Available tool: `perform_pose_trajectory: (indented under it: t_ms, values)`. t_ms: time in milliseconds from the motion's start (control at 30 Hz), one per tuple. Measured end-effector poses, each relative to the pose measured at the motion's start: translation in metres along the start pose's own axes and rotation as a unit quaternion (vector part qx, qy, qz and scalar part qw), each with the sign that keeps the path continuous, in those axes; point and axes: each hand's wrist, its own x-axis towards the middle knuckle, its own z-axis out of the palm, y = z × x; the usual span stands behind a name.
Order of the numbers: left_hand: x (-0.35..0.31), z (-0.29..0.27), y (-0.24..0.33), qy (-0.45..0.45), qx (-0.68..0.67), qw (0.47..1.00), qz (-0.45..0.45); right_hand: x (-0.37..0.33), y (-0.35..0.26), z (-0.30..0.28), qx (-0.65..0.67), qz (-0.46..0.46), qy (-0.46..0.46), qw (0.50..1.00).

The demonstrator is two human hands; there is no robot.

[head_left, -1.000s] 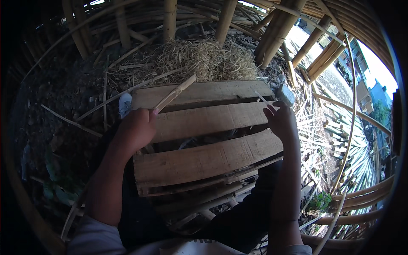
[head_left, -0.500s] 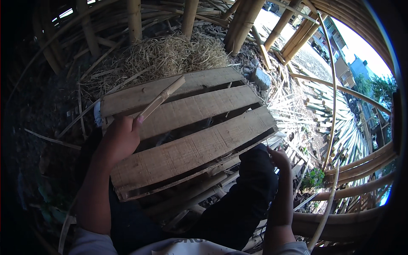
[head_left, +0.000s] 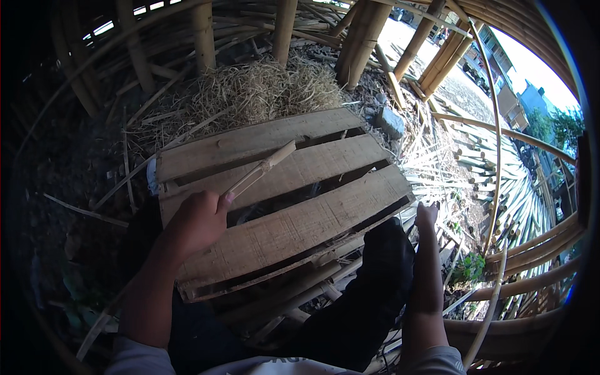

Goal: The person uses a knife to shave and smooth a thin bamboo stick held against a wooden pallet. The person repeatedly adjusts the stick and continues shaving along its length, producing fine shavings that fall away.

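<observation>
My left hand (head_left: 199, 224) is closed around the lower end of a split bamboo piece (head_left: 265, 166). The piece points up and to the right, with a node near its far end, over a slatted wooden platform (head_left: 300, 220). Past the platform's right edge, beside my knee, is my right hand (head_left: 427, 214), its fingers curled together. Whatever they hold, if anything, is too small and glaring to make out.
Dry shavings (head_left: 269, 90) are heaped behind the platform, below upright bamboo posts (head_left: 204, 39). A grey stone block (head_left: 390, 122) lies at the far right corner. Many cut bamboo poles (head_left: 522, 194) are spread on the sunlit ground, and a bamboo railing (head_left: 537, 247) stands at right.
My left hand and the bamboo piece have shifted right and nearer to me. My right hand has moved outward to the right and slightly up. The whole view has tilted a little.
</observation>
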Motion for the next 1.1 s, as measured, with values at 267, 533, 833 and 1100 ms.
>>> perform_pose_trajectory:
  t_ms: [267,533,833,1100]
  values:
    - [-0.012,0.007,-0.005,0.055,0.001,0.998,0.025,-0.256,-0.281,-0.037,0.170,-0.278,-0.315,0.892]
    - [-0.032,0.011,0.019,0.107,0.011,0.988,0.107,-0.361,-0.274,0.056,0.347,-0.241,-0.414,0.806]
    - [-0.045,0.011,0.005,0.073,-0.010,0.995,0.073,-0.297,-0.280,0.055,0.358,-0.188,-0.389,0.828]
    - [-0.059,0.011,-0.001,0.020,0.025,0.997,0.066,-0.236,-0.283,0.039,0.154,-0.208,-0.340,0.904]
